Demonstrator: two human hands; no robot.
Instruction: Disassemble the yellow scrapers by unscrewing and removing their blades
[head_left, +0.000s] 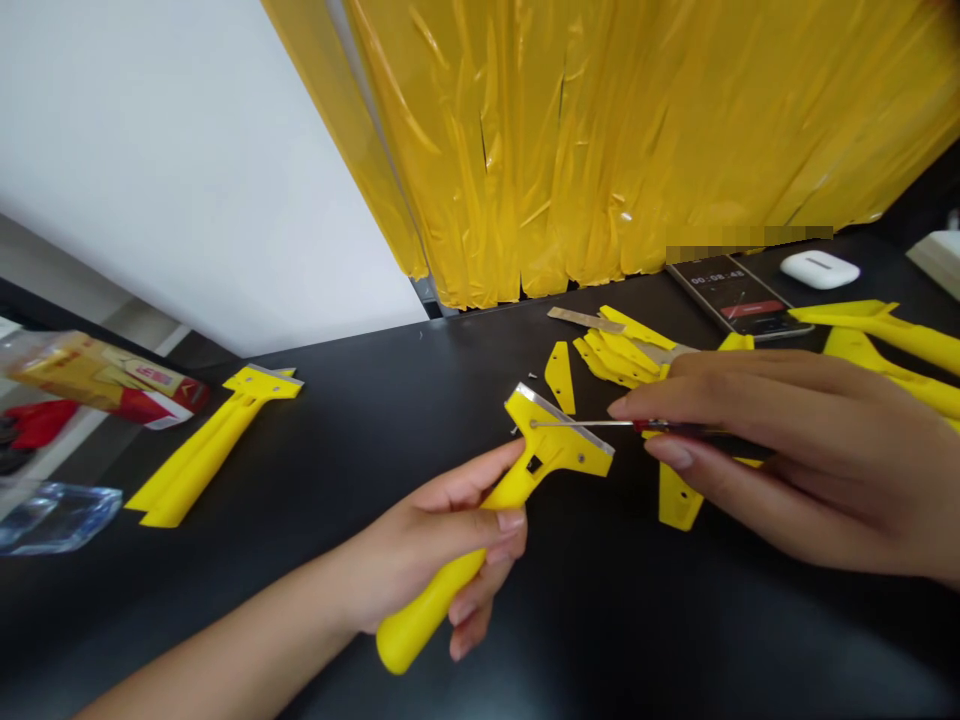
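Observation:
My left hand [450,530] is wrapped round the handle of a yellow scraper [517,480], its head tilted up to the right with a metal blade along the top edge. Between thumb and fingers, my right hand [780,450] pinches a screwdriver [600,424] with a thin shaft and dark red handle. The shaft's tip meets a screw near the left end of the scraper head; a second screw shows near the right end. Just behind the head lie a yellow cover plate [559,378] and a tiny screw [532,376].
Several yellow plates [615,355] and a loose blade [585,320] are piled beyond my right hand. A phone [735,290], a white earbud case [819,268] and yellow handles [892,330] sit at the right. Two stacked scrapers [210,445] and packaging [105,375] are on the left.

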